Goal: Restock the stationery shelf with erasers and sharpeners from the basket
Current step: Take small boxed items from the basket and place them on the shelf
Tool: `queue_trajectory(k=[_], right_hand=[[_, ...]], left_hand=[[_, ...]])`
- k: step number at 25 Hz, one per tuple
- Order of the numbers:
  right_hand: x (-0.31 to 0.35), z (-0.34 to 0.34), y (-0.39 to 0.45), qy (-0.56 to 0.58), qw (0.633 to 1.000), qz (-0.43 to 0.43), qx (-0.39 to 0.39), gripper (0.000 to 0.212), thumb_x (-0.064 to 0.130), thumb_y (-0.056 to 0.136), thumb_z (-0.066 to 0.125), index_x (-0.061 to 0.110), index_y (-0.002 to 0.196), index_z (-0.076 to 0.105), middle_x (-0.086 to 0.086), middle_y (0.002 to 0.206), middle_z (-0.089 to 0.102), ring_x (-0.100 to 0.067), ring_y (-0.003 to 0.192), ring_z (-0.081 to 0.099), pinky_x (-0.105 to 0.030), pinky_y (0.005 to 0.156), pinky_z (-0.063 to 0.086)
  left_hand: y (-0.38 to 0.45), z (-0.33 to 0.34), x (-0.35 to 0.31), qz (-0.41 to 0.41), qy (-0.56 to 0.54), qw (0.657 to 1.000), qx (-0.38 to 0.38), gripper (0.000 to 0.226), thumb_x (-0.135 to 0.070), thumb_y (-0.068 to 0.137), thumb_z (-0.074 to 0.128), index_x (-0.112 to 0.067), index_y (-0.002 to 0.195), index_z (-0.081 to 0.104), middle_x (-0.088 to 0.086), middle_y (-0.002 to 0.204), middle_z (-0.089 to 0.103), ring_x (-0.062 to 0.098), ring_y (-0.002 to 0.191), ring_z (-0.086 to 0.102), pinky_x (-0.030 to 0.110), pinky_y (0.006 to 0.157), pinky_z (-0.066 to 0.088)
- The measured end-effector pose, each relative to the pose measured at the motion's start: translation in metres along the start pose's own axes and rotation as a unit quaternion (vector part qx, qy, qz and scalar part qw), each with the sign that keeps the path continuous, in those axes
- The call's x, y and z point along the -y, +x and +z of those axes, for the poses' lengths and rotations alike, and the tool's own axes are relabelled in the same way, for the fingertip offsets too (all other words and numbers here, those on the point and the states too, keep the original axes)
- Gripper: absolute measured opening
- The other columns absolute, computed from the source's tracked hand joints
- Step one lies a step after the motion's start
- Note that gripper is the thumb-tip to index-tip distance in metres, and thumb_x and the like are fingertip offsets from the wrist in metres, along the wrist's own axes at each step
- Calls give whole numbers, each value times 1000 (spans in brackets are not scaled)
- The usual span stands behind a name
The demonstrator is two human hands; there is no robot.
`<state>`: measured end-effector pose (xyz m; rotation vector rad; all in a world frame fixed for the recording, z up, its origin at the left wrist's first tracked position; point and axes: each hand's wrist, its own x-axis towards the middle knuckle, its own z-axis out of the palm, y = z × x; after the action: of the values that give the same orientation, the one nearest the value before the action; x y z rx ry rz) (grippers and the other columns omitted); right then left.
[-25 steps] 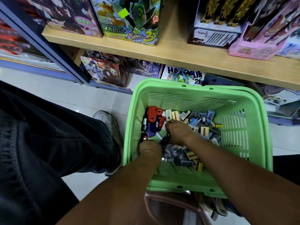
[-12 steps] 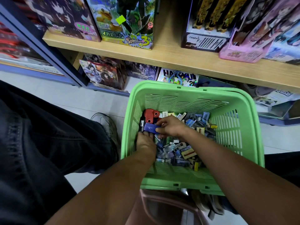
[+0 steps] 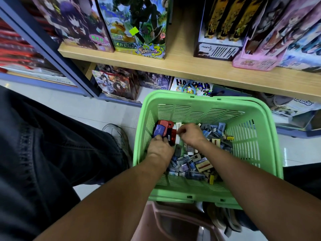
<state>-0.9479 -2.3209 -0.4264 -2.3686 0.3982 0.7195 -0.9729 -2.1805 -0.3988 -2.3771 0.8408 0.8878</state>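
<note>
Both hands down inside the light-green slatted plastic basket [image 3: 257,129], parked on the floor just in front of the pale wooden shelf [image 3: 182,66] lined with colourful printed boxes. Left hand [image 3: 160,148] at the basket's left wall, fingers curled onto the near edge of a blue-purple boxy sharpener [image 3: 159,129] and holding it, right up against a red boxy sharpener [image 3: 167,126] behind. Right hand [image 3: 190,134] just beside, knuckles up, fingers curled down around something small by a white slip of packaging; exactly what is pinched, impossible to tell, fingertips hidden under the hand. Heap of small wrapped erasers [image 3: 196,164], blue, grey, yellow and white sleeves, spread loose across the basket floor on the right and near side. Nothing on the shelf from this basket yet, by the look of it; picking stage only. Risks from here: two hands crowded into one corner, so a lift of the blue-purple piece could drag the red one along and tip it back into the heap. Loose little erasers, easy to shed from a hasty handful, straight onto the pale tiled floor [image 3: 97,112] or under the shelf. Light basket, too; a snagged wrist on the rim could skid or tilt it.
</note>
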Motion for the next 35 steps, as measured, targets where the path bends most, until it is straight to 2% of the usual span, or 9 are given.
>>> queue_trajectory(k=[2, 7, 9, 11, 16, 20, 23, 29, 35], right_hand=[[-17, -8, -4, -166, 984, -70, 4, 29, 6, 87, 59, 21, 107, 74, -4, 110, 72, -22, 95, 68, -34, 87, 57], [-19, 16, -31, -342, 900, -168, 211, 48, 12, 86, 66, 24, 132, 59, -6, 125, 60, -23, 112, 59, -43, 100, 50], [-13, 35, -36, -458, 833, -224, 215, 57, 21, 87, 64, 18, 142, 48, -14, 134, 48, -32, 117, 52, -51, 102, 44], [-10, 46, -37, -489, 811, -230, 226, 53, 22, 88, 64, 14, 138, 50, -18, 138, 44, -35, 117, 51, -49, 98, 47], [-8, 20, -35, -306, 891, -130, 310, 34, 7, 86, 65, 17, 119, 66, -4, 111, 64, -22, 93, 57, -35, 88, 52], [-21, 0, -20, -142, 984, -101, 45, 44, -5, 82, 60, 19, 117, 69, -1, 119, 67, -19, 105, 64, -37, 95, 55], [-29, -5, -6, -252, 960, -90, -80, 47, -1, 80, 62, 10, 126, 57, -11, 126, 60, -29, 118, 57, -39, 102, 49], [-35, 2, 13, -349, 932, -86, 38, 81, 48, 93, 52, 14, 156, 15, -14, 149, 43, -32, 139, 36, -46, 115, 28], [-46, -2, -4, -328, 934, -132, 57, 57, 20, 80, 64, 25, 136, 53, -6, 126, 64, -26, 120, 54, -40, 107, 41]], left_hand=[[-6, -10, 7, 7, -2, 1000, -25, 52, -14, 87, 69, -14, 136, 53, 19, 145, 39, 37, 133, 35, 46, 109, 39], [-5, -9, 17, -6, 35, 999, -14, 44, -39, 89, 66, -25, 130, 60, 8, 150, 35, 30, 138, 26, 50, 113, 22], [-4, -3, 15, 5, 64, 998, -3, 47, -47, 92, 61, -27, 134, 57, 7, 149, 37, 30, 138, 24, 50, 113, 19], [-1, -3, 7, 36, 59, 997, -31, 45, -43, 92, 62, -26, 133, 58, 8, 148, 39, 31, 138, 25, 51, 112, 20], [13, -4, -11, 58, 16, 998, 1, 43, -22, 92, 65, -15, 133, 57, 9, 143, 52, 29, 137, 37, 48, 114, 28], [14, 5, -8, 55, 56, 995, 58, 57, -26, 94, 61, -13, 146, 43, 10, 151, 46, 30, 146, 27, 52, 119, 20], [16, 4, -18, 81, 38, 996, 5, 55, -19, 90, 66, -15, 141, 47, 12, 142, 52, 31, 135, 41, 50, 113, 30], [24, -3, -34, 53, -320, 946, -20, 68, -1, 84, 68, 2, 141, 33, 20, 139, 34, 35, 120, 52, 41, 100, 48], [33, 9, -33, -29, -441, 896, 40, 56, -21, 85, 71, -5, 133, 48, 16, 132, 49, 36, 117, 57, 43, 96, 51]])
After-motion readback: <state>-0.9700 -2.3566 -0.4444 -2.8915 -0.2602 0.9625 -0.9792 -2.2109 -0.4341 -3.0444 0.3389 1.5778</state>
